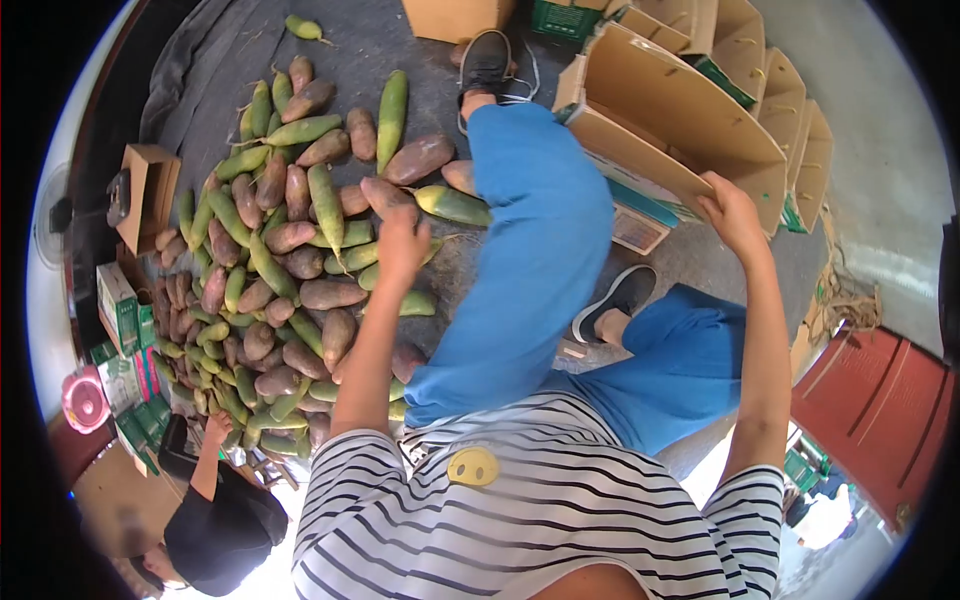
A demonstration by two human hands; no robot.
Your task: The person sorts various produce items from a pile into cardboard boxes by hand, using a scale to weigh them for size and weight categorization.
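Note:
My left hand (402,240) is closed at the near end of a reddish radish (385,195) with brown soil on it, at the right side of a big pile. Around it lie a yellow-green radish (452,205), another reddish radish (420,158) and a long green radish (392,115). Off to the right, my right hand (732,212) grips the near edge of an open cardboard box (660,125), which stands tilted toward me. The box shows bare brown cardboard inside. Part of its near side is hidden by my knee.
The radish pile (270,270) covers the dark ground sheet (220,60) on the left. More open boxes (800,150) stand behind mine, and a box (455,18) is at the top. Another person (225,530) reaches into the pile at lower left. A pink fan (85,398) stands nearby.

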